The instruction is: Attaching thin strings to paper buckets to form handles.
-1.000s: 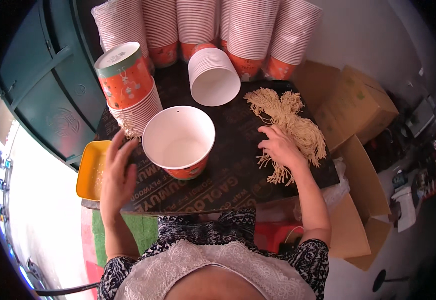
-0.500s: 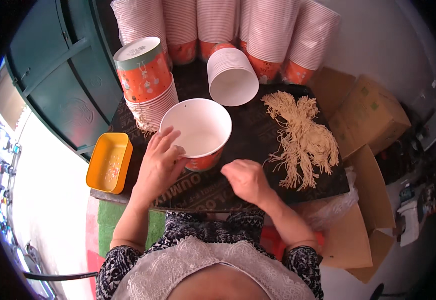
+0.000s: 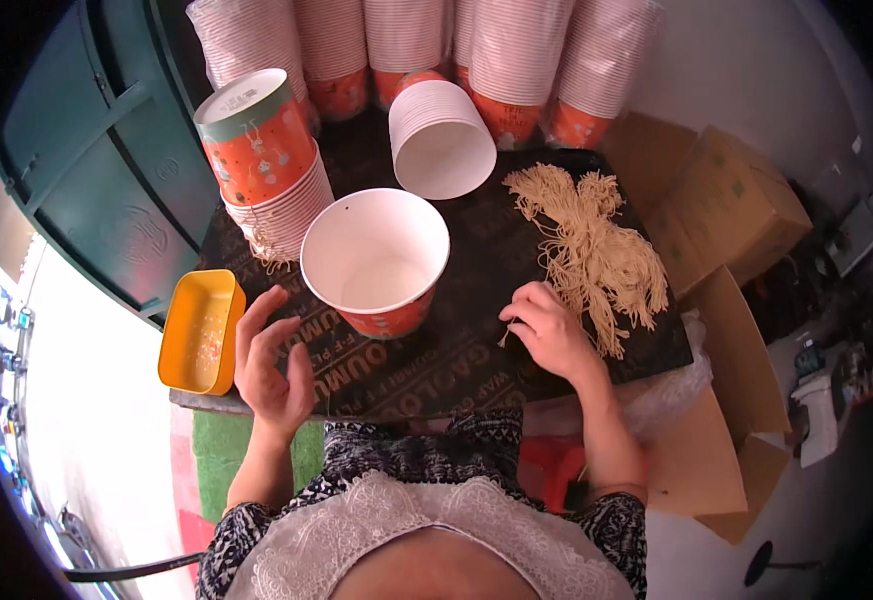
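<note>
A white-lined paper bucket [image 3: 351, 245] with an orange printed outside stands upright before me, with a small dark hole near its far rim. My left hand [image 3: 274, 375] is beside it at the near left, fingers apart and nothing in them. On the right, the fingers of my right hand [image 3: 548, 325] are pinched together on a cream cord; a short end [image 3: 503, 338] pokes out below the fingertips. Close by lies a loose bundle of cream cords [image 3: 606, 250]. At the left, a yellow tray [image 3: 168, 350] holds small pale and reddish bits, too small to name.
Behind on the left rises an upside-down bucket stack [image 3: 266, 165] with cords hanging from it. Another nested stack [image 3: 446, 150] lies on its side, opening toward me. Tall plastic-wrapped stacks [image 3: 521, 60] line the back. Cardboard boxes [image 3: 736, 210] stand right of the dark table [image 3: 426, 370].
My left hand has let go of the bucket and drawn back left with fingers spread. My right hand has moved right toward the cord bundle. The whole view has shifted slightly.
</note>
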The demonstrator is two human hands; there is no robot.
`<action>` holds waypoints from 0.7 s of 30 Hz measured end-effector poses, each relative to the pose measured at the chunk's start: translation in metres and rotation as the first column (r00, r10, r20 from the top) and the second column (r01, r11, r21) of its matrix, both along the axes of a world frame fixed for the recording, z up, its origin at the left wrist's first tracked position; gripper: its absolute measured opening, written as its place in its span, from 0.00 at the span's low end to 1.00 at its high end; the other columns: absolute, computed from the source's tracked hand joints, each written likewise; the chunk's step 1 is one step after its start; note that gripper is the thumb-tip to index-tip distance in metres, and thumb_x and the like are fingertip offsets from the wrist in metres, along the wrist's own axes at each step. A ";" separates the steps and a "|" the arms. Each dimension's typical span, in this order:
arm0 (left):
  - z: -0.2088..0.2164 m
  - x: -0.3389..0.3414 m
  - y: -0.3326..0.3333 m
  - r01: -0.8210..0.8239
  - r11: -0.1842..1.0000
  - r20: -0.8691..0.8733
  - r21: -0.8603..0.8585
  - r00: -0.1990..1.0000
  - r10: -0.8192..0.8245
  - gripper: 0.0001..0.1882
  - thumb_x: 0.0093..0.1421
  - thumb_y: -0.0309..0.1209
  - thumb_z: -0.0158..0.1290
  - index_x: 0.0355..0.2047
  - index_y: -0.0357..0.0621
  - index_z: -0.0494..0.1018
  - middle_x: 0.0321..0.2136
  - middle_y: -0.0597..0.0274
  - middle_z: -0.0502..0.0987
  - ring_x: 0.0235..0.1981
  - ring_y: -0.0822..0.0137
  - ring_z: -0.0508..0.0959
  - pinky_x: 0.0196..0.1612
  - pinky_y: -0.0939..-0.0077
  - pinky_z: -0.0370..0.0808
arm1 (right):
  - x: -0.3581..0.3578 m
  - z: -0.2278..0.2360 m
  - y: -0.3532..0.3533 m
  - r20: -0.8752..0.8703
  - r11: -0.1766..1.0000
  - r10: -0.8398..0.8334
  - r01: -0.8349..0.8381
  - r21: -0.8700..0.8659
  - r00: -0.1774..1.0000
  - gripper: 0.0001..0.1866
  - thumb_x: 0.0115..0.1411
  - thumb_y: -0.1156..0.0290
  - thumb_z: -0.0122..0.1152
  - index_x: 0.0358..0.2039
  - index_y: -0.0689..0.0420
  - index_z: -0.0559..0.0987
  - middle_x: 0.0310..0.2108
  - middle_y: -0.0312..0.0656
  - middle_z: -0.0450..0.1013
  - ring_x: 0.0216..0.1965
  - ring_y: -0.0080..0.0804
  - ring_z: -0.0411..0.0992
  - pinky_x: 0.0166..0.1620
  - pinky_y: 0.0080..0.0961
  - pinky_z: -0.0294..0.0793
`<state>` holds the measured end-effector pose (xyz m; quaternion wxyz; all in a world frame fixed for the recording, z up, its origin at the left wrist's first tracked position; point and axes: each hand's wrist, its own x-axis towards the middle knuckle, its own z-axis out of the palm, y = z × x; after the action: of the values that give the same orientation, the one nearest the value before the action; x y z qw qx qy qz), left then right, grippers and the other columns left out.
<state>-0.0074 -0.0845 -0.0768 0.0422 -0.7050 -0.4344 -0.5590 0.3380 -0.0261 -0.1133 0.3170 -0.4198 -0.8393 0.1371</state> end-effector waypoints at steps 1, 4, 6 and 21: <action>-0.002 0.001 -0.001 0.004 1.000 -0.001 -0.005 1.000 -0.004 0.12 0.51 0.16 0.50 0.37 0.34 0.73 0.50 0.38 0.72 0.51 0.47 0.75 0.56 0.60 0.71 | 0.005 -0.003 0.003 -0.001 1.000 -0.004 0.004 -0.005 1.000 0.07 0.52 0.79 0.65 0.33 0.62 0.78 0.37 0.42 0.67 0.43 0.41 0.67 0.47 0.36 0.70; -0.008 0.004 -0.005 0.010 1.000 0.078 0.018 0.997 -0.011 0.09 0.54 0.16 0.48 0.36 0.33 0.73 0.48 0.38 0.73 0.50 0.48 0.76 0.54 0.61 0.71 | 0.008 -0.006 0.008 0.077 0.995 0.073 -0.068 -0.074 0.994 0.07 0.51 0.77 0.68 0.30 0.60 0.78 0.37 0.40 0.66 0.44 0.40 0.65 0.47 0.35 0.69; -0.010 0.006 -0.007 0.033 0.999 0.123 0.015 0.992 -0.035 0.07 0.56 0.15 0.47 0.35 0.33 0.72 0.47 0.38 0.74 0.49 0.50 0.76 0.53 0.62 0.72 | 0.009 -0.011 0.012 0.095 0.994 0.083 -0.076 -0.078 0.992 0.07 0.51 0.77 0.68 0.29 0.60 0.78 0.37 0.41 0.66 0.43 0.40 0.65 0.47 0.35 0.68; -0.001 0.026 -0.020 0.208 0.948 0.158 -0.241 0.972 -0.173 0.05 0.57 0.16 0.50 0.33 0.34 0.73 0.32 0.51 0.77 0.31 0.61 0.78 0.35 0.71 0.74 | -0.125 0.010 -0.063 -0.556 0.977 0.166 -0.214 -0.021 0.814 0.04 0.57 0.82 0.58 0.29 0.61 0.72 0.30 0.41 0.72 0.32 0.33 0.71 0.38 0.28 0.72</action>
<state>0.0189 -0.1049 -0.0774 -0.1326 -0.7038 -0.4344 -0.5462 0.2131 -0.0891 -0.1029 0.5122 -0.2893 -0.7438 0.3175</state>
